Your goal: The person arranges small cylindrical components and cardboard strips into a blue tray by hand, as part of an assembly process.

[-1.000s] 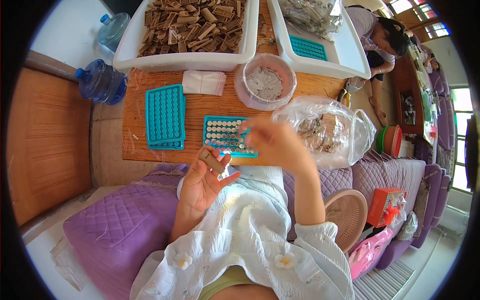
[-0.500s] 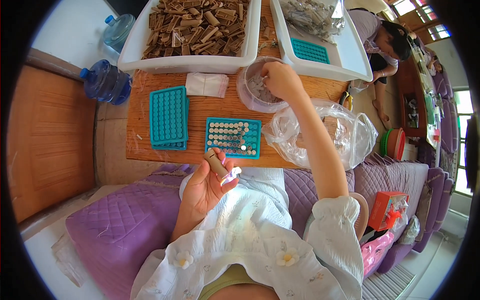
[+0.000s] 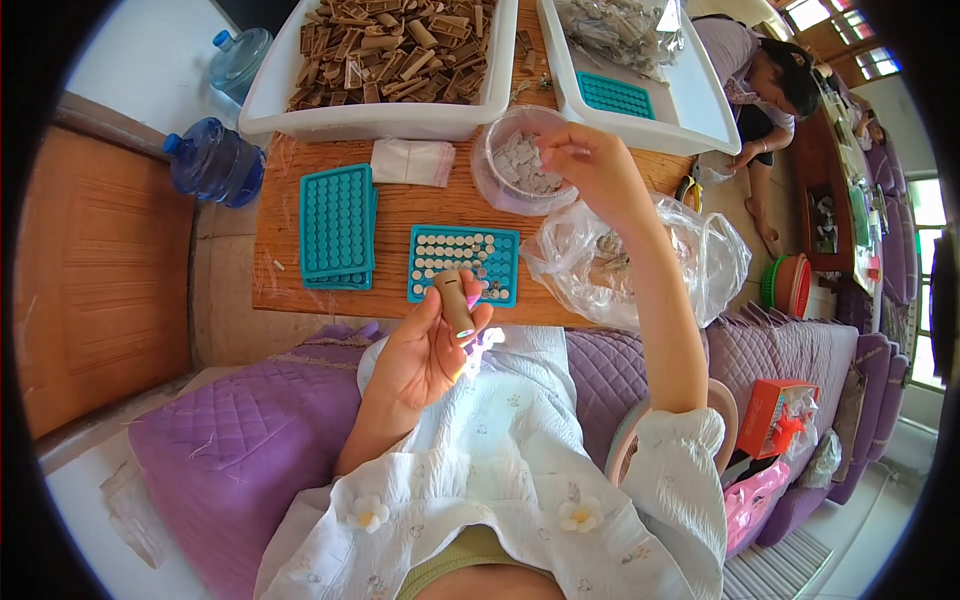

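My left hand is closed round a small brown tube-shaped flashlight, held tilted above my lap. Its lower end glows, and a bright patch falls on the white dress. My right hand is raised over the right rim of a clear round tub of small flat grey pieces. Its thumb and fingers are pinched together; what they hold, if anything, is too small to make out. Just beyond my left hand lies a teal tray with rows of round silvery-white discs, its near edge partly hidden.
Stacked teal trays and folded white cloth lie at left. Behind stand a white bin of brown casings and another white bin. A clear plastic bag sits under my right forearm. Yellow-handled pliers lie right; a person sits beyond.
My right hand has lifted out of the tub and moved slightly right and nearer. My left hand has shifted right and turned the flashlight more upright.
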`<state>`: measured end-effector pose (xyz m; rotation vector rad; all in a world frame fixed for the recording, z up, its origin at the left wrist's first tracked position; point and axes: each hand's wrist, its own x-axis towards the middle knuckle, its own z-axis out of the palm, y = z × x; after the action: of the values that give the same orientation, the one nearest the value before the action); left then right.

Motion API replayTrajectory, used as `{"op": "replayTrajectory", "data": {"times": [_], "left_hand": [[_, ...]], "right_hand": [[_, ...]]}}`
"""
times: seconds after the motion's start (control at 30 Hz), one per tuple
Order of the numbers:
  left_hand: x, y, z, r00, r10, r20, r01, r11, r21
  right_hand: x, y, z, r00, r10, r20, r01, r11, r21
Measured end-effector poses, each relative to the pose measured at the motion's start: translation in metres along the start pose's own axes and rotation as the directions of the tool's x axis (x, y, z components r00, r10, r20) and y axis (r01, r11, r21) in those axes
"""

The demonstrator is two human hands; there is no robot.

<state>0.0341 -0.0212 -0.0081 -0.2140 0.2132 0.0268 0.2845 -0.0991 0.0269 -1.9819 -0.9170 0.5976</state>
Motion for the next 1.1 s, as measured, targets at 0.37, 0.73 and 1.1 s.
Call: {"op": "replayTrajectory", "data": {"times": [0.37, 0.73, 1.1], "left_hand": [[0.007, -0.014, 0.002, 0.994, -0.072, -0.077, 0.076, 0.996, 0.047], [0.018, -0.040, 0.004, 0.979, -0.190, -0.078, 0.200, 0.970, 0.138], [0.025, -0.084, 0.014, 0.910, -0.315, -0.270, 0.414, 0.718, 0.559]], "right_hand": [[-0.014, 0.015, -0.021, 0.987, 0.018, -0.160, 0.039, 0.939, 0.342], [-0.137, -0.018, -0.072, 0.906, -0.224, -0.360, 0.201, 0.974, -0.101], [-0.201, -0.015, -0.011, 0.898, -0.360, -0.254, 0.360, 0.932, -0.049]]}}
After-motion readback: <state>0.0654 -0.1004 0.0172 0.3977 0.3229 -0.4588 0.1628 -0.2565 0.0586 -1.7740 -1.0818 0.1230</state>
